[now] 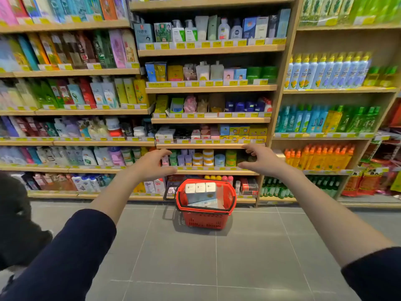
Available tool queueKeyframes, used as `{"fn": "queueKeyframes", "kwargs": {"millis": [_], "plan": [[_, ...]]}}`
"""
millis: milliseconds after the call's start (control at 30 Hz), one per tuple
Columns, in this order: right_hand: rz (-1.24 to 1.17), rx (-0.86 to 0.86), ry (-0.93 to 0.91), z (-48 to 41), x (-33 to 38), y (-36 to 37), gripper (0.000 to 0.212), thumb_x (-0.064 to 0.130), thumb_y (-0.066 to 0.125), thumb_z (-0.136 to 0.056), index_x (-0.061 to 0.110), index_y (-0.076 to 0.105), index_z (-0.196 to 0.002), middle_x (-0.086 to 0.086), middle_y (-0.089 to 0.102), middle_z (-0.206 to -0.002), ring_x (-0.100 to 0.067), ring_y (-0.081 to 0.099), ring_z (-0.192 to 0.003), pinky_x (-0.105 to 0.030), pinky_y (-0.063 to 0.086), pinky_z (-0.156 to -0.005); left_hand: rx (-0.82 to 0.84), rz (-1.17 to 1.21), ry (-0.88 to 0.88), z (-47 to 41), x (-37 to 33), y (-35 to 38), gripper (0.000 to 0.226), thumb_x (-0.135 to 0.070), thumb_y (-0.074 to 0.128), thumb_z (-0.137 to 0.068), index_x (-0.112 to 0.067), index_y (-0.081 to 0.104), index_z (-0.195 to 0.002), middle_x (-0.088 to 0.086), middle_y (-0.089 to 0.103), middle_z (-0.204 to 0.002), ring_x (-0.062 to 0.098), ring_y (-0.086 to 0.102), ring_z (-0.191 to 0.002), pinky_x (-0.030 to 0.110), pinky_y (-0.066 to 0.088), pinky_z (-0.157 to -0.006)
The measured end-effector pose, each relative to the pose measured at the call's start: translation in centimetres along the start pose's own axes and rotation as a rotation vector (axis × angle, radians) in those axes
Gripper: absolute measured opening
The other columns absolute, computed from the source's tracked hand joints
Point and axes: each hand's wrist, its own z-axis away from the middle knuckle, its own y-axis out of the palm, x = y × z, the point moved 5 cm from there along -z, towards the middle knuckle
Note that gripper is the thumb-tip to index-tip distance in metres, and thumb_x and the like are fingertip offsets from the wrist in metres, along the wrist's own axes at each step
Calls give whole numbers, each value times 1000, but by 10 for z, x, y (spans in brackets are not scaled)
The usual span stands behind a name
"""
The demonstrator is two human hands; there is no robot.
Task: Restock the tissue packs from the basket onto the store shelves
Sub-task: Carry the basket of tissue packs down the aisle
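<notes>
Tissue packs (200,190) stand on end in basket (206,220), long axis near-vertical.

Both arms reach forward, sleeves pushed up. The left hand (153,165) and right hand (261,160) face each other. Fingers loosely curved, holding nothing.

A red basket (205,213) stands on the floor at lower center, holding white tissue packs (200,189), before stocked wooden shelves (208,89).
</notes>
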Motion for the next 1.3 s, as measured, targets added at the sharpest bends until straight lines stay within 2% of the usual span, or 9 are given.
{"fn": "queueKeyframes", "kwargs": {"millis": [267, 400, 533, 633, 800, 967, 1067, 1200, 1300], "plan": [[3, 28, 44, -105, -64, 27, 65, 32, 65, -82, 14, 38, -139, -7, 45, -141, -22, 43, -128, -31, 37, -99, 54, -24, -37, -118, 30, 40, 73, -44, 68, -78, -14, 40, -138, 4, 45, -141, 20, 44, -128, 30, 36, -100], [-12, 104, 85, -161, -101, 50, 66, 34, 67, -81, 15, 39, -137, -8, 47, -139, -24, 44, -126, -39, 40, -103, 86, 12, -90, -171, 48, 64, 69, -41, 69, -78, -14, 43, -135, 6, 50, -136, 21, 48, -123, 32, 40, -97], [-48, 133, 105, -206, -130, 71, 62, 31, 67, -81, 14, 43, -135, -10, 53, -131, -26, 51, -117, -37, 43, -95, 108, 119, -136, -215, 72, 90, 68, -36, 72, -77, -11, 45, -134, 8, 52, -133, 22, 50, -120, 32, 42, -97], [-100, 162, 120, -239, -151, 90, 61, 26, 69, -80, 11, 45, -134, -14, 57, -127, -28, 56, -113, -35, 45, -92, 141, 139, -142, -247, 90, 111, 63, -31, 74, -76, -9, 49, -130, 8, 55, -130, 22, 52, -117, 27, 41, -92], [-107, 180, 171, -303, -189, 135, 52, 29, 69, -78, 11, 55, -124, -12, 63, -119, -28, 58, -111, -34, 44, -91, 258, 157, -212, -312, 143, 155, 81, -48, 76, -64, -10, 48, -130, 9, 56, -128, 24, 55, -114, 29, 43, -90], [-118, 213, 257, -369, -220, 181, 57, 25, 69, -79, 9, 49, -130, -11, 59, -122, -25, 56, -111, -28, 41, -85, 352, 202, -202, -390, 192, 202, 70, -33, 74, -75, -8, 45, -134, 10, 52, -135, 24, 51, -120, 32, 41, -96], [-147, 226, 304, -400, -238, 206, 60, 22, 70, -79, 7, 47, -132, -12, 57, -127, -25, 55, -111, -28, 42, -86, 420, 236, -197, -431, 216, 227, 67, -28, 74, -76, -8, 45, -133, 9, 52, -135, 24, 51, -121, 32, 40, -98], [-190, 235, 384, -429, -267, 236, 60, 21, 70, -78, 8, 47, -133, -12, 57, -128, -23, 57, -109, -31, 45, -86, 466, 254, -210, -468, 247, 260, 61, -22, 75, -76, -5, 49, -128, 10, 55, -130, 24, 53, -117, 28, 40, -94], [-199, 243, 456, -444, -298, 260, 58, 18, 71, -78, 8, 49, -131, -13, 59, -124, -19, 56, -101, -25, 41, -80, 468, 262, -244, -486, 271, 289, 54, -19, 75, -75, -6, 54, -124, 6, 59, -120, 24, 55, -112, 24, 40, -87]]}}
